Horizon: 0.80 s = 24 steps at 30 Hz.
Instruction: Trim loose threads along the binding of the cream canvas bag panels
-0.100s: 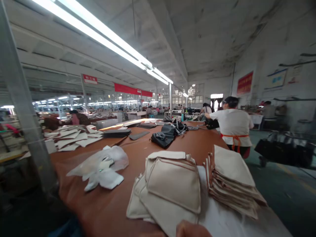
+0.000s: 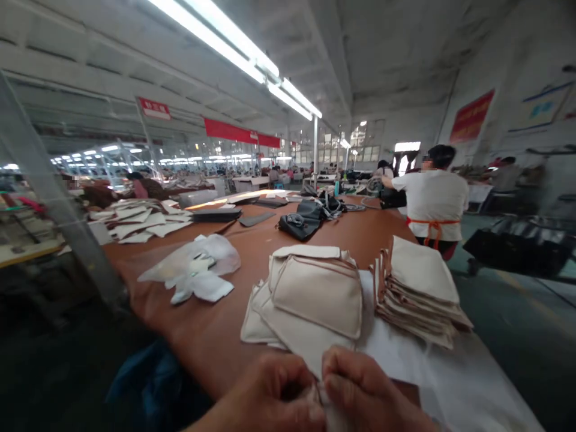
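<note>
At the bottom of the head view, my left hand [image 2: 274,393] and my right hand [image 2: 360,384] are side by side, thumbs and fingers pinched together. Between them they grip the edge of a pale sewn piece [image 2: 332,414], mostly covered by my fingers and cut off by the frame. Just beyond lies a loose stack of cream stitched panels [image 2: 317,294] with brown edges. To the right, a taller pile of similar cream panels [image 2: 420,273] rests on a white sheet [image 2: 450,384].
Brown material covers the table [image 2: 207,342]. A clear plastic bag with white pieces [image 2: 202,270] lies left, black bags [image 2: 301,219] farther back, and cut pale pieces [image 2: 139,219] back left. A metal post [image 2: 67,198] stands left. A co-worker [image 2: 434,198] works at the right edge.
The view has tilted downward, so the table appears higher. My left hand has come into view, and more of my right hand shows, both pinching the pale piece.
</note>
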Each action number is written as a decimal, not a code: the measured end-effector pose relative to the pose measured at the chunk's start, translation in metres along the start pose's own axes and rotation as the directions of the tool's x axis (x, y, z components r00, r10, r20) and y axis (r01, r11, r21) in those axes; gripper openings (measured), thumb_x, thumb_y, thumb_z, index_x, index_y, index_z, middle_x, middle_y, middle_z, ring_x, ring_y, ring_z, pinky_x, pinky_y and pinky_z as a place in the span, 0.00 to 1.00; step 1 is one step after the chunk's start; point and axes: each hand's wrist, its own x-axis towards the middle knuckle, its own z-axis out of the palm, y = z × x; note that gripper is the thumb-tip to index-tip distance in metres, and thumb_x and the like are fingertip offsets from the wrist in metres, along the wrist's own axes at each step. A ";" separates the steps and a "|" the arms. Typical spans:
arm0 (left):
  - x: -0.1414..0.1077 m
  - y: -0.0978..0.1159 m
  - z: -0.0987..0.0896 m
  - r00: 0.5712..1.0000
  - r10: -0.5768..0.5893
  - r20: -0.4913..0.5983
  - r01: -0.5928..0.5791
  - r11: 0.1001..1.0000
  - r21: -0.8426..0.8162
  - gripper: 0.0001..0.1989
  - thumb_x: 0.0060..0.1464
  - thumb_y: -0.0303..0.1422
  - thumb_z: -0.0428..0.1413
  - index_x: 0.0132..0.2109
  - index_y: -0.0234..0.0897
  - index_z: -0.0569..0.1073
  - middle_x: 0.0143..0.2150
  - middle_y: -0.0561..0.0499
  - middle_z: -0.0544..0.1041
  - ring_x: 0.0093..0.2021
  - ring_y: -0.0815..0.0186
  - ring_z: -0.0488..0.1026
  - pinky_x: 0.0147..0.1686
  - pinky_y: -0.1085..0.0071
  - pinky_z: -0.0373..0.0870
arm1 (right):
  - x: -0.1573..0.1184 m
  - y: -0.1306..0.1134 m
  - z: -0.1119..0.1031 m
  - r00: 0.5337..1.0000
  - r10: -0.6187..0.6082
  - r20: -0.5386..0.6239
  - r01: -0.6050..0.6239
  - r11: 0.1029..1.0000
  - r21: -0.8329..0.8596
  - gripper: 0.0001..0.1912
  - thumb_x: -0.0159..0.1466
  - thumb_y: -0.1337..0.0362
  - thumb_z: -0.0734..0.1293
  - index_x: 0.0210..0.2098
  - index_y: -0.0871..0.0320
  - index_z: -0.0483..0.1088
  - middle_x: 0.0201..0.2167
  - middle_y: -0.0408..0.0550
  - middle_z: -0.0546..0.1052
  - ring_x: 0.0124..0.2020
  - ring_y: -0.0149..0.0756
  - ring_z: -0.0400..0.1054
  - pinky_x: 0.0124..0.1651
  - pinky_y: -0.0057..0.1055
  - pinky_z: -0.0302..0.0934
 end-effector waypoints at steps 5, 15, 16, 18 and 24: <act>0.008 -0.005 -0.003 0.984 -0.050 0.173 0.067 0.994 -0.092 0.21 0.51 0.48 0.62 0.35 0.31 0.73 0.29 0.53 0.68 0.27 0.71 0.59 0.26 0.75 0.53 | -0.008 0.008 0.005 0.995 0.095 -0.019 -0.092 0.988 0.127 0.20 0.67 0.46 0.63 0.33 0.57 0.61 0.24 0.37 0.58 0.24 0.27 0.49 0.26 0.26 0.44; 0.021 -0.010 0.006 0.996 -0.085 0.018 0.086 0.996 -0.034 0.12 0.44 0.38 0.60 0.28 0.32 0.71 0.23 0.56 0.65 0.25 0.72 0.55 0.24 0.74 0.50 | -0.006 0.013 0.003 0.993 0.106 -0.044 -0.102 0.992 0.075 0.20 0.69 0.47 0.62 0.33 0.58 0.62 0.26 0.38 0.58 0.26 0.28 0.48 0.28 0.26 0.44; 0.022 -0.010 0.006 0.995 -0.100 0.017 0.100 0.995 -0.026 0.10 0.43 0.36 0.60 0.28 0.32 0.71 0.23 0.55 0.66 0.25 0.72 0.56 0.24 0.74 0.50 | -0.006 0.014 0.003 0.993 0.108 -0.044 -0.104 0.992 0.077 0.20 0.69 0.47 0.62 0.33 0.58 0.62 0.25 0.38 0.58 0.26 0.27 0.47 0.27 0.26 0.44; 0.023 -0.008 0.007 0.991 -0.133 0.025 0.134 0.990 -0.035 0.09 0.42 0.35 0.58 0.27 0.32 0.71 0.23 0.55 0.65 0.24 0.72 0.55 0.24 0.74 0.50 | -0.007 0.014 0.002 0.991 0.124 -0.039 -0.120 0.988 0.101 0.20 0.68 0.46 0.63 0.33 0.58 0.61 0.25 0.37 0.57 0.25 0.27 0.47 0.26 0.26 0.43; 0.022 -0.005 0.005 0.981 -0.176 0.078 0.176 0.984 0.008 0.10 0.50 0.37 0.55 0.31 0.33 0.71 0.24 0.56 0.62 0.25 0.71 0.53 0.24 0.73 0.47 | -0.007 0.011 -0.001 0.994 0.110 -0.003 -0.108 0.979 0.175 0.19 0.65 0.48 0.67 0.35 0.59 0.65 0.27 0.40 0.62 0.28 0.28 0.52 0.29 0.25 0.48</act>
